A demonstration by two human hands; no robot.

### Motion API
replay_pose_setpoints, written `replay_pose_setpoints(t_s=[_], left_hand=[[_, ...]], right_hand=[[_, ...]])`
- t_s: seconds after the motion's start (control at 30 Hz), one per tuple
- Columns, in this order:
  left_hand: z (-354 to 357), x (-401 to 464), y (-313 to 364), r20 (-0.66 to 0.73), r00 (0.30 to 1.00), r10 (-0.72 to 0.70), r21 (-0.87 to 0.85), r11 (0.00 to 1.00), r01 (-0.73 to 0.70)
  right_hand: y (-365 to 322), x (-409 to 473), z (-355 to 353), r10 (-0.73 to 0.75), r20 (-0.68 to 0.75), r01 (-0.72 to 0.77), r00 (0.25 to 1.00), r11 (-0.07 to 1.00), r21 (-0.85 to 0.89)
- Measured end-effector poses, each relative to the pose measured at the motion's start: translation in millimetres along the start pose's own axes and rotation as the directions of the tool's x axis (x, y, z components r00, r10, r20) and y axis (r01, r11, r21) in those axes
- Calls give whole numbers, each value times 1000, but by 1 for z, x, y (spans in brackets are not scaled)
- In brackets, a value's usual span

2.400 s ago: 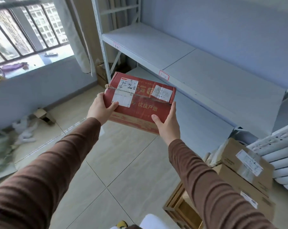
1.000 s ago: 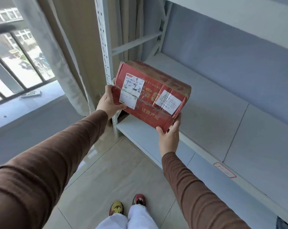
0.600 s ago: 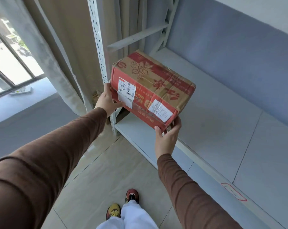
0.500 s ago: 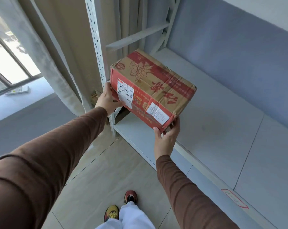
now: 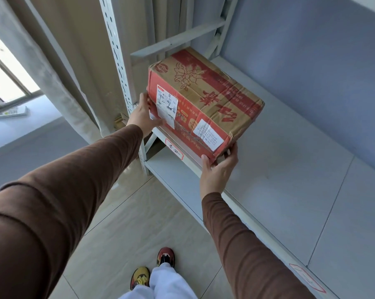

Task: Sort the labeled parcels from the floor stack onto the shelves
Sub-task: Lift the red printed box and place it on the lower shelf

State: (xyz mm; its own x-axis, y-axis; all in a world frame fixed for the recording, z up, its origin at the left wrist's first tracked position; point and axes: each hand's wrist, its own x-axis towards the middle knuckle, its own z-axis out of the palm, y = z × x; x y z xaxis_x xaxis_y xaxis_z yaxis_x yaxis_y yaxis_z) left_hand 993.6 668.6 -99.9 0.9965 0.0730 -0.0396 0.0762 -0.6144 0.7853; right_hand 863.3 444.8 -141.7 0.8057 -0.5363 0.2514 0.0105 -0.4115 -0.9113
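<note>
The parcel [image 5: 201, 104] has moved forward onto the shelf [image 5: 290, 169], ahead of both hands; left hand [image 5: 144, 117] and right hand [image 5: 217, 171] still grip its near corners, so placement looks nearly done.

Curtain [image 5: 59, 67] by window [image 5: 3, 83]; remote [image 5: 11, 112] on sill; tiled floor [image 5: 139, 223].

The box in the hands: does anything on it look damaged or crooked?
The box is worn: its top is creased and the near right corner, above the right hand, is crumpled. It sits tilted at the shelf edge, and the left hand grips its other end.
</note>
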Motion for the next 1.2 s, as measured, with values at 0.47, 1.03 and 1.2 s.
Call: replay_pose_setpoints(t_s=[0.47,1.03,1.2], left_hand=[[4,-6,17,47,995,-85,-58,994,88],[13,-188,35,92,995,-36,11,999,35],[31,-282,46,179,981,73,26,997,-79]], right_hand=[[-15,3,-4,54,21,-54,998,999,-5],[-29,-79,-94,78,18,-75,997,989,-130],[-27,-142,-165,44,5,-42,999,983,-180]])
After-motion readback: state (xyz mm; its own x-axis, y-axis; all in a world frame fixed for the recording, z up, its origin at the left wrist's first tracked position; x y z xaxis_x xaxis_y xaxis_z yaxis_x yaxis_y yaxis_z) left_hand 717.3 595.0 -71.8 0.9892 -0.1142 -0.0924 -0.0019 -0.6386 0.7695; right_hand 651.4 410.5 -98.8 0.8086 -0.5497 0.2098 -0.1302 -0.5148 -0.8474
